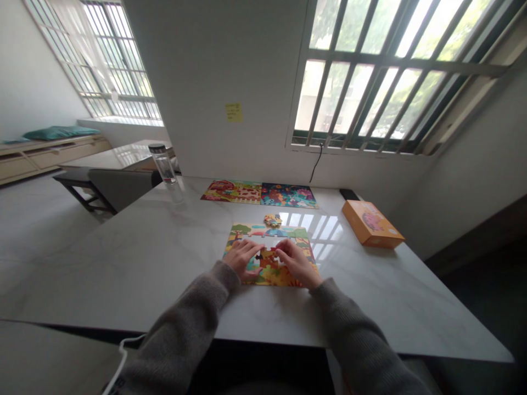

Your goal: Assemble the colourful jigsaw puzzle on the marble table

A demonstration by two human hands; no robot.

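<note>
Though only partly assembled, jigsaw puzzle (269, 269) flat near table's front edge, long axis crosswise, dark gap at mid-board, colourful scene around it. Left hand (242, 259) and right hand (297, 264) flanking gap at about equal reach, fingers curled downward onto pieces; grip on any piece impossible to tell. Just beyond: loose puzzle pieces (272, 220) in small pile. Farther: two assembled puzzles (231, 192) (288, 195) near wall; orange box (373, 224) to right; water bottle (163, 163) at far left corner of marble table (123, 258).
</note>
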